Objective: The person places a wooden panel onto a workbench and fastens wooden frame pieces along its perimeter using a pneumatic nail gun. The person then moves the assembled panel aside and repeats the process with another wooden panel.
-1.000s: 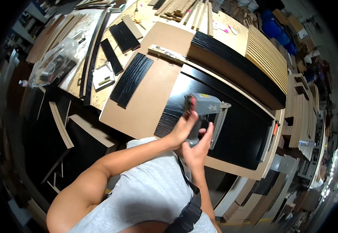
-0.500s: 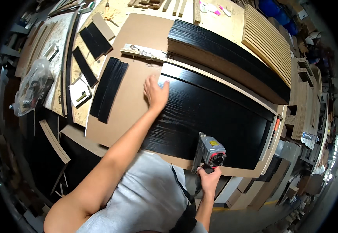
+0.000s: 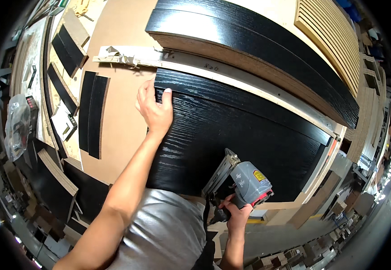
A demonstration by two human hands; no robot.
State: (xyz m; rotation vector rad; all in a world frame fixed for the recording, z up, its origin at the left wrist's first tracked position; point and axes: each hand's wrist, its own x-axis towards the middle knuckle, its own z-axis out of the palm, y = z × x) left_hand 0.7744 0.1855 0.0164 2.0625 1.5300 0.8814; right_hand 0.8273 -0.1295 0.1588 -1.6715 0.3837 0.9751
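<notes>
A wide black wood-grain panel point(image 3: 231, 139) lies in front of me, with a narrow black strip point(image 3: 231, 101) along its far edge. My left hand point(image 3: 157, 110) is at the panel's left edge near the strip's end. Its thumb rests on top, apart from the fingers, which lie stretched along the edge and are partly hidden. My right hand point(image 3: 238, 213) is closed around the handle of a grey nail gun point(image 3: 249, 182). The gun is over the panel's near side, its nose pointing away from me; whether it touches the panel I cannot tell.
A pale wooden batten point(image 3: 137, 57) runs behind the strip. Beyond it lies a stack of long black boards point(image 3: 249, 31). Short black boards point(image 3: 93, 114) rest on the brown sheet point(image 3: 119, 99) at left. A slatted wooden panel point(image 3: 330, 40) is at far right, a plastic bag point(image 3: 17, 128) at far left.
My view has shifted closer to the panel. My left hand has come to the panel's left edge, its thumb near the strip. The nail gun has tilted and stays in my right hand.
</notes>
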